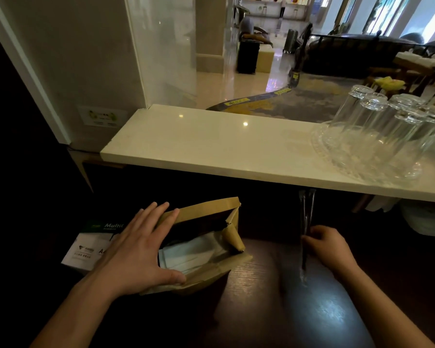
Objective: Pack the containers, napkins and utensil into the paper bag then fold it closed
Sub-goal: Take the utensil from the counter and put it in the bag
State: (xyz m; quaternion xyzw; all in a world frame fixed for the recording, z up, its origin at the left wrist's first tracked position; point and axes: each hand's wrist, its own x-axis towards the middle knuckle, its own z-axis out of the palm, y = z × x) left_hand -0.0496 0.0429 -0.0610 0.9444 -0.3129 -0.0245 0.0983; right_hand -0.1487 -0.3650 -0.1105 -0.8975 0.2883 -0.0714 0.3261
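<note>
Lying to the left of the paper bag [206, 217], partly under the person's forearm, a white and green paper packet [91, 243] is resting on the dark wooden worktop [256, 292]. The bag itself is standing on that worktop with its mouth open toward the camera, its brown rim creased and one corner folded inward. White napkins [194, 252] are showing inside the bag, low down behind the near rim; whether containers are lying under them is too dark to tell. The left hand [138, 249] is pressing flat against the left side of the bag, fingers spread wide and reaching over the far rim, while the thumb is hooking the near rim, so the hand is spreading the mouth rather than closing around anything. To the right of the bag, well apart from it, the right hand [329, 244] is curling its fingers around a long thin utensil [305, 237], which is blurred and standing nearly upright above the worktop. Above and behind the bag, a pale stone shelf [199, 144] is running across the view. At the far right of that shelf, several clear drinking glasses [377, 126] are sitting upside down on a clear glass tray [322, 151].
</note>
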